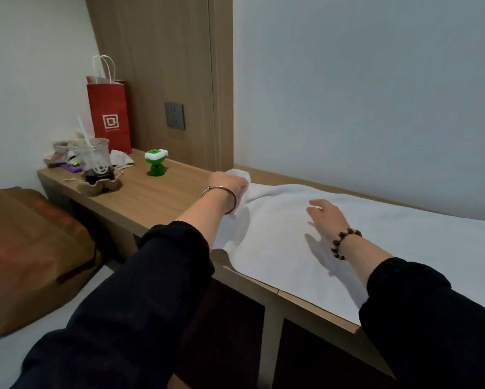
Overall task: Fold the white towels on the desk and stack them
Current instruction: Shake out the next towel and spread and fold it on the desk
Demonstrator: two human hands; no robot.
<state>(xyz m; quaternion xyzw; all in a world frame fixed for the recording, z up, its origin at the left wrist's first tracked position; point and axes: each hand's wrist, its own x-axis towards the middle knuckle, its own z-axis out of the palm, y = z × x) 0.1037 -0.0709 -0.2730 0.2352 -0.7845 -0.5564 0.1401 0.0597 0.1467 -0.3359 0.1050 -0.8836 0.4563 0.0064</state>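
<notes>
Now the left hand grips a bunched corner of the white towel, frame centre.
Meanwhile the right hand lies flat on it, fingers straight; the towel spreads across the wooden surface, centre to right.

A white towel lies spread over the right part of the wooden desk, its near edge hanging slightly past the front. The left hand grips the towel's far left corner, bunched and lifted off the wood; a metal bangle circles that wrist. The right hand rests flat on the cloth, fingers relaxed — a beaded bracelet on its wrist. Both sleeves are dark. At the desk's left end stand a red paper bag, a plastic cup with a straw in a cardboard holder, and a small green figure — a wall socket behind. A brown bag sits on the floor.
</notes>
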